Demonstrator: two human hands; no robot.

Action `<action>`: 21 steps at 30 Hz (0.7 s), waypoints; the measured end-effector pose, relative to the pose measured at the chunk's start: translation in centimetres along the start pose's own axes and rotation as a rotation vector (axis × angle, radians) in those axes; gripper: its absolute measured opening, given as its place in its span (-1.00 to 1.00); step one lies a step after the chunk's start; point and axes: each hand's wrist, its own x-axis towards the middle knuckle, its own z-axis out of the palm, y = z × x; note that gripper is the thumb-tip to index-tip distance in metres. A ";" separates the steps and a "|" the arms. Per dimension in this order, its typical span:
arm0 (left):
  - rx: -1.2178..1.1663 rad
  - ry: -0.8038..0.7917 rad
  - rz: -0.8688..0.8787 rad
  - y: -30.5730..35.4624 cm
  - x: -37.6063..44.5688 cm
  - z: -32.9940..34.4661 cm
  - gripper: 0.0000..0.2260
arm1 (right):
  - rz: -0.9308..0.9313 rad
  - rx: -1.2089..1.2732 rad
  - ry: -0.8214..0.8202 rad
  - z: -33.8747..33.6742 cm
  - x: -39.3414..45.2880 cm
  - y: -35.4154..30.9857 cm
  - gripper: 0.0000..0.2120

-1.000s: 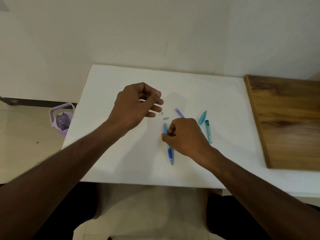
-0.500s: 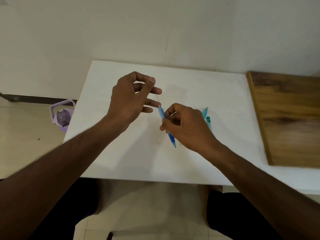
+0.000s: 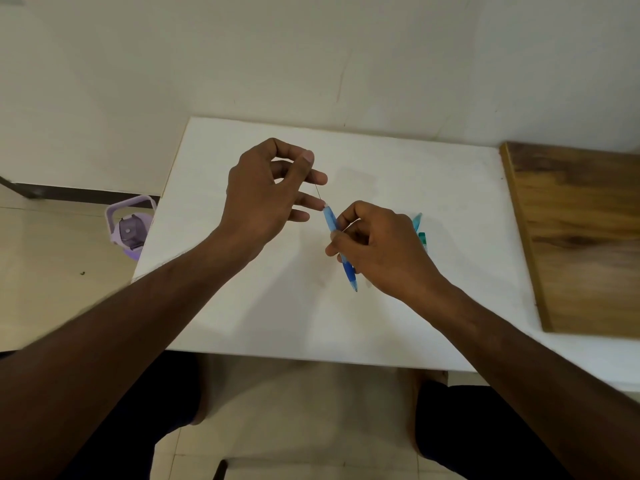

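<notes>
My right hand (image 3: 381, 247) grips a blue mechanical pencil (image 3: 330, 220) above the white table (image 3: 398, 161), its open back end pointing up and to the left. My left hand (image 3: 266, 199) pinches a thin pencil lead (image 3: 319, 195) between thumb and forefinger. The lead's lower end meets the pencil's back end. The other left fingers are spread out beside the pencil.
Two teal pen parts (image 3: 418, 223) lie on the table behind my right hand, partly hidden. A wooden board (image 3: 581, 237) covers the table's right side. A lilac bottle (image 3: 130, 228) stands on the floor to the left. My knees are under the front edge.
My right hand picked the blue pencil up off the table and tilted it toward my left hand. The left hand brought the lead down to the pencil's back end.
</notes>
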 end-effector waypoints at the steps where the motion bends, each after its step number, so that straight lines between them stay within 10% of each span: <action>1: 0.001 0.002 0.001 0.0 0.0 0.0 -0.78 | -0.001 -0.003 0.000 0.0 0.0 0.0 -0.85; 21: 0.034 0.053 0.017 0.1 0.0 0.5 -0.80 | -0.034 -0.024 -0.017 -0.1 -0.1 -0.2 -0.87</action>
